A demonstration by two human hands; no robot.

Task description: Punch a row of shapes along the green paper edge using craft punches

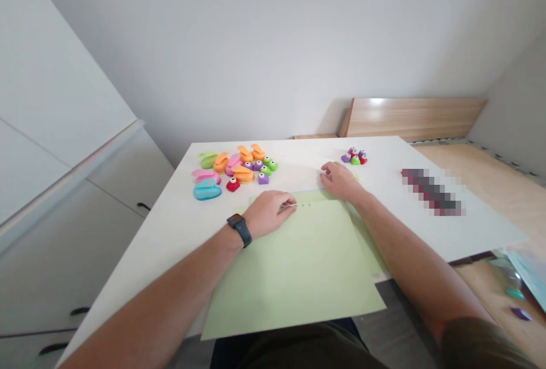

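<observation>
Pale green paper [294,266] lies under our left hand [269,211], which pinches its far edge between thumb and fingers; from that grip the sheet reaches toward us, past the near edge of the white table [174,227]. Our right hand [341,181] (fingers loosely bent, nothing visible in them) is just beyond the sheet's far right corner.

A white counter [307,156] stands by a plain pale wall [273,56], with white cabinets [119,164] and their dark handles [80,311] at left, a wood-grain panel [418,116] rising at right, and grey floor [392,306] below, under soft light.
</observation>
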